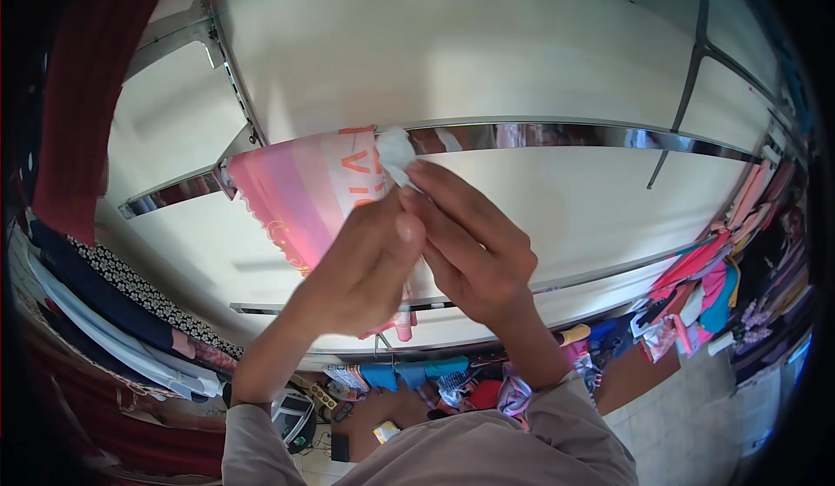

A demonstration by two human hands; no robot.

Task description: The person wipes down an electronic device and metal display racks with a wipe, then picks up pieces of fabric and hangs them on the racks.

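Note:
Both hands meet in front of the metal rail, near the middle of the view. My right hand [478,247] has its fingers pressed together on a crumpled white piece [397,148], which looks like tissue or thin cloth. Against it, at the lower left, my left hand [361,268] is closed, with its fingertips hidden behind the right fingers; what it pinches cannot be made out. A pink and white cloth with orange letters [300,181] hangs over the rail [557,134], just left of and behind the hands.
Folded dark and light clothes [113,312] hang at the left, beside a dark red curtain [83,94]. Colourful garments [713,294] hang at the right. A lower rail [609,268] crosses the wall. Below are more clothes [487,392], a bag [294,416] and a power strip [323,395].

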